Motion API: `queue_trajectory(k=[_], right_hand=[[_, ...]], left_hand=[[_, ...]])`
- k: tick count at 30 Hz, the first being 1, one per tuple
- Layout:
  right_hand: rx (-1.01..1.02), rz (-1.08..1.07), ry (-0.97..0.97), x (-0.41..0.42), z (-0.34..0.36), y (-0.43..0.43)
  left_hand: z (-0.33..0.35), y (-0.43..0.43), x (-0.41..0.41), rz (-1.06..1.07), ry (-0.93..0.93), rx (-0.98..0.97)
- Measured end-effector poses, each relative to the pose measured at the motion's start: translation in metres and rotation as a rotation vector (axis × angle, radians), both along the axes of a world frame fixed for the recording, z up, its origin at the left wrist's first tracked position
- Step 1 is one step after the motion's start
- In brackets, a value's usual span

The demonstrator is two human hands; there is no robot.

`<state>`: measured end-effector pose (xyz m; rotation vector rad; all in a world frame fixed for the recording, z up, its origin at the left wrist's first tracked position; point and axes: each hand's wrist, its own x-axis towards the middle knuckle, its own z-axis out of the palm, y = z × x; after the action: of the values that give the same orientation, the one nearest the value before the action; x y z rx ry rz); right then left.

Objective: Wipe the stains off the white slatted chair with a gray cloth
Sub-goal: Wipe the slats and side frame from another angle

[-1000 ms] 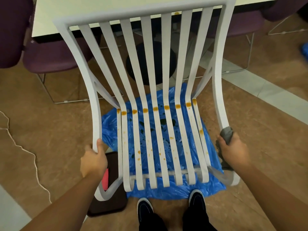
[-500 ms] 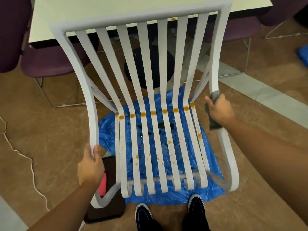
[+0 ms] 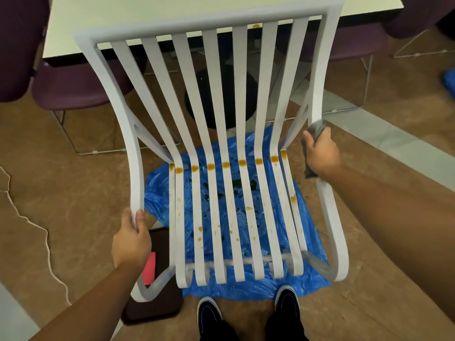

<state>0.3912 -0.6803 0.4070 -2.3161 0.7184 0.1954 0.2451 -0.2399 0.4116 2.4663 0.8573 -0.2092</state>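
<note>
The white slatted chair (image 3: 222, 134) stands in front of me, seen from above its front edge. A row of orange-brown stains (image 3: 242, 162) crosses the slats at the bend between seat and back, and smaller drips dot the seat slats. My left hand (image 3: 131, 238) grips the chair's left side rail. My right hand (image 3: 321, 153) holds the gray cloth (image 3: 317, 127) wrapped round the right side rail, about level with the seat bend.
A blue plastic sheet (image 3: 310, 242) lies under the chair. A dark tray (image 3: 157, 308) with a pink sponge (image 3: 150, 269) sits on the floor at the left. A white table (image 3: 103, 18) and purple chairs (image 3: 71, 87) stand behind. A white cord (image 3: 32, 222) runs along the left floor. My shoes (image 3: 209, 313) are below.
My right hand has slid the cloth up the right side rail from near the front corner to the seat bend. My left hand has kept its hold on the left rail.
</note>
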Motion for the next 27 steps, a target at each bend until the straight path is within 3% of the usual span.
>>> queue_trajectory(k=[27], right_hand=[[-0.096,-0.032,0.131,-0.193,-0.014,0.002]], left_hand=[[-0.003,0.001,-0.003,0.033,-0.029,0.024]])
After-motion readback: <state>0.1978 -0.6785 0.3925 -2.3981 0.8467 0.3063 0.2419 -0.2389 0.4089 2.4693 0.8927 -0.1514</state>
